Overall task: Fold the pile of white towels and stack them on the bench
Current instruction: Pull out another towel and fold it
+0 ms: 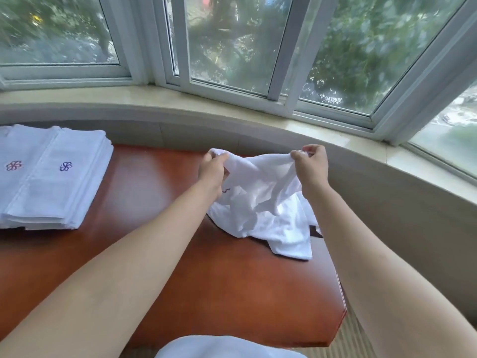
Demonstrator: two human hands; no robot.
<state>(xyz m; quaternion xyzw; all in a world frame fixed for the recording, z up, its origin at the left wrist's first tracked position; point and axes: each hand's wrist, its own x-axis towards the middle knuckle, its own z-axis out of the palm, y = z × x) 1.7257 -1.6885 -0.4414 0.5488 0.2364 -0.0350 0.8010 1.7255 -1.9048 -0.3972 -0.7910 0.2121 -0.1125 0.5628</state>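
Left hand (212, 168) and right hand (311, 165) each pinch a top corner of a crumpled white towel (260, 202), its lower part resting near the tabletop's (160, 202) right edge. Folded towel stacks (49, 177) sit at left edge.

Bench (160, 254): reddish-brown glossy top, filling the lower centre of the head view. Crumpled white towel (263, 202): at 1 o'clock from centre, lower part lying bunched on the bench, upper edge lifted. Left hand (213, 167): pinches the towel's upper left end, fingers curled round the cloth. Right hand (311, 164): pinches the upper right end; the edge sags between the two hands. Stack of folded towels (49, 177): at 9 o'clock on the bench, well apart from the crumpled towel, two side by side on top, each with a small embroidered flower. Window sill (232, 109): pale stone, curving across 12 o'clock. Windows (232, 40): white frames, green foliage beyond.
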